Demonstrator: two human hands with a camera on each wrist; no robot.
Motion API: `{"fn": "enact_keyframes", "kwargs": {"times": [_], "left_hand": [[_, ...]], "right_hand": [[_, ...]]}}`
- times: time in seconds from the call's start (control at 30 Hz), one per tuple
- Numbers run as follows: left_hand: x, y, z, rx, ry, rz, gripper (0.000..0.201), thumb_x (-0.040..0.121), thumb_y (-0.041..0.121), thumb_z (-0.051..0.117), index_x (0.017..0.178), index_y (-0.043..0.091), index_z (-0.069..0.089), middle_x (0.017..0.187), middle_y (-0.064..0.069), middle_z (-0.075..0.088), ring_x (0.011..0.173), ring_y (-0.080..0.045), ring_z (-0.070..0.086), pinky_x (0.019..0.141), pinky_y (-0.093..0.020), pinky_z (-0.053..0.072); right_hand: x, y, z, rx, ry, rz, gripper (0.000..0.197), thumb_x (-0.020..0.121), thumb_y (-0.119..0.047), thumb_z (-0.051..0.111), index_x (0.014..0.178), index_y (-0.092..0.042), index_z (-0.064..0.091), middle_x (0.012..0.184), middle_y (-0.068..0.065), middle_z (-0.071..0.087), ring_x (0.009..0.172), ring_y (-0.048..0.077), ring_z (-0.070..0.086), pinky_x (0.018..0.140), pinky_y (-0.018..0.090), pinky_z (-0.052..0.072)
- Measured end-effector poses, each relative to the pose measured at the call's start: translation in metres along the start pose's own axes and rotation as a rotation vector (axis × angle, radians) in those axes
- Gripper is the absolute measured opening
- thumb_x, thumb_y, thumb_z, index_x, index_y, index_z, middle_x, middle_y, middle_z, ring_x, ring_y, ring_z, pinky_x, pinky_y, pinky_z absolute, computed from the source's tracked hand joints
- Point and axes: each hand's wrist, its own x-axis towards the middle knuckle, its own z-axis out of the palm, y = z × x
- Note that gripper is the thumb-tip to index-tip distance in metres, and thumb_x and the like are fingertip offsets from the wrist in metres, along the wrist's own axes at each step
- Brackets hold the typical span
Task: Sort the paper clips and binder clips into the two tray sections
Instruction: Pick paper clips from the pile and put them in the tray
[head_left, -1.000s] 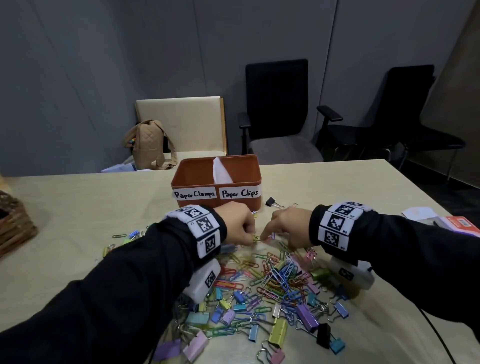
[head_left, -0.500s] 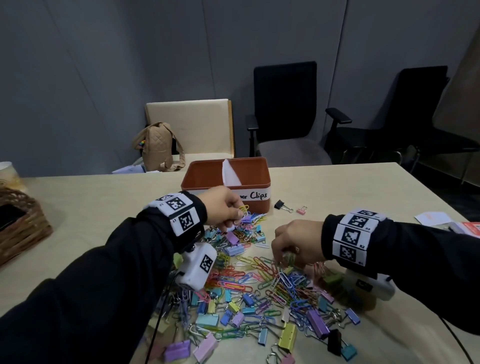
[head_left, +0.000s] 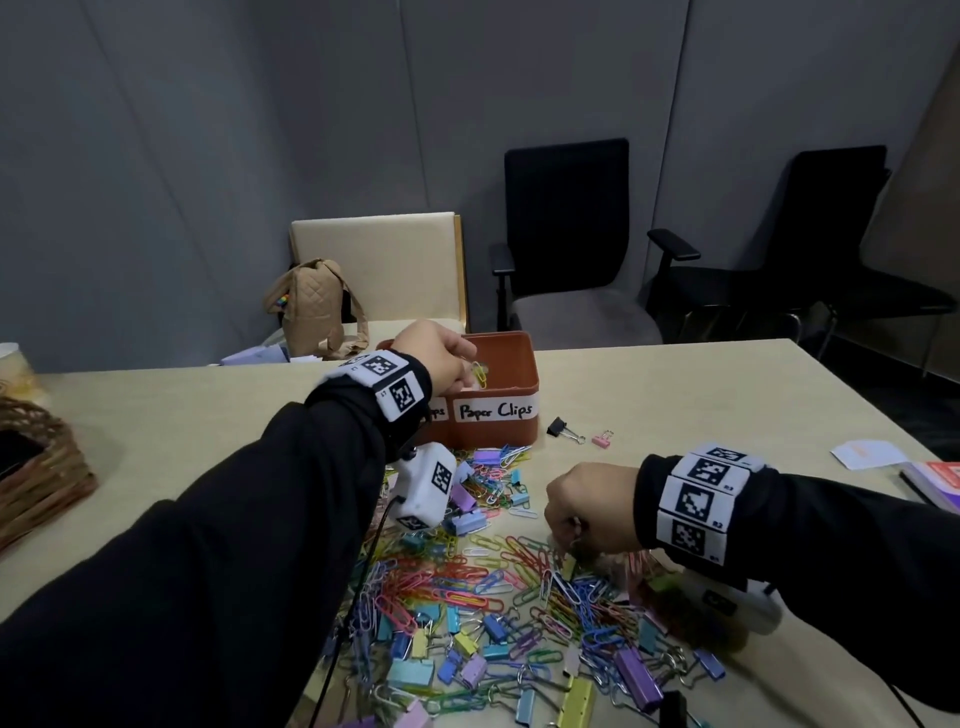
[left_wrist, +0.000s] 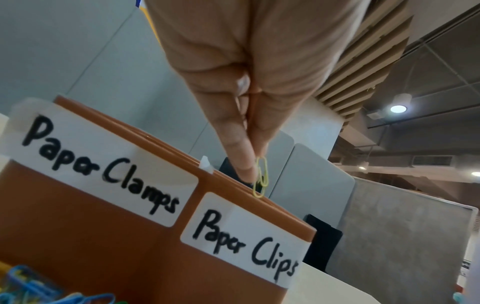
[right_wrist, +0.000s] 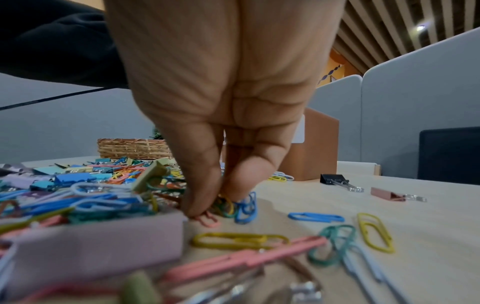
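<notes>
A brown tray (head_left: 493, 435) stands at the far side of the table; its left section is labelled "Paper Clamps" and its right "Paper Clips" (left_wrist: 241, 242). My left hand (head_left: 470, 371) is raised over the Paper Clips section and pinches a yellow paper clip (left_wrist: 261, 180) between thumb and forefinger, so that the clip (head_left: 479, 375) dangles just above the rim. My right hand (head_left: 569, 538) is down on the mixed pile of coloured paper clips and binder clips (head_left: 467, 587). Its fingertips (right_wrist: 200, 205) pinch a small bunch of paper clips (right_wrist: 245, 207) against the table.
A black binder clip (head_left: 561, 428) and a pink one (head_left: 601, 440) lie apart to the right of the tray. A wicker basket (head_left: 36, 467) sits at the left edge. A paper note (head_left: 865, 453) and a red book (head_left: 935, 483) lie far right. Chairs stand behind the table.
My left hand has lifted from the pile with the yellow paper clip and gone up over the Paper Clips section. My right hand has come back nearer and dipped into the pile.
</notes>
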Motion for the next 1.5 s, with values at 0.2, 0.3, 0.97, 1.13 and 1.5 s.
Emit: {"fn": "enact_keyframes", "kwargs": {"times": [0.2,0.3,0.97,1.13,1.5], "left_hand": [[-0.023,-0.003,-0.001,0.110,-0.061,0.180,0.014,0.089,0.005,0.063,0.101,0.013,0.067,0.067,0.001,0.064,0.050,-0.005,0.059,0.049,-0.019,0.050],[-0.040,-0.010,0.000,0.275,-0.213,0.162,0.008,0.086,0.013,0.070,0.093,0.016,0.070,0.069,0.000,0.067,0.052,-0.006,0.057,0.047,-0.017,0.047],[-0.097,-0.041,0.042,0.885,-0.664,0.380,0.044,0.082,0.022,0.073,0.126,0.024,0.062,0.116,-0.003,0.065,0.105,-0.022,0.060,0.088,-0.029,0.049],[-0.096,-0.035,0.046,0.922,-0.635,0.427,0.025,0.088,0.014,0.063,0.113,0.011,0.069,0.110,-0.005,0.068,0.101,-0.022,0.062,0.082,-0.026,0.047],[-0.084,-0.041,0.028,0.790,-0.510,0.351,0.008,0.080,0.022,0.072,0.085,0.015,0.073,0.084,0.003,0.070,0.072,-0.007,0.056,0.058,-0.014,0.039]], "right_hand": [[-0.006,0.000,0.000,0.064,0.035,0.049,0.015,0.083,-0.004,0.055,0.088,-0.016,0.063,0.083,-0.001,0.059,0.079,0.021,0.050,0.068,0.026,0.039],[-0.004,0.005,-0.013,0.194,0.099,0.112,0.015,0.082,-0.004,0.061,0.088,-0.017,0.065,0.070,-0.010,0.051,0.067,0.012,0.048,0.062,0.023,0.039],[0.067,0.045,-0.105,0.947,0.822,0.554,0.022,0.093,-0.008,0.059,0.113,-0.009,0.067,0.094,0.012,0.071,0.073,0.025,0.072,0.071,0.038,0.061],[0.034,0.029,-0.088,0.719,0.691,0.444,0.016,0.087,-0.015,0.068,0.103,-0.015,0.068,0.087,0.006,0.071,0.066,0.018,0.069,0.055,0.028,0.056],[-0.004,-0.027,-0.029,0.133,-0.034,0.124,0.051,0.076,-0.031,0.079,0.124,-0.027,0.062,0.120,-0.009,0.063,0.095,0.007,0.056,0.074,0.018,0.037]]}}
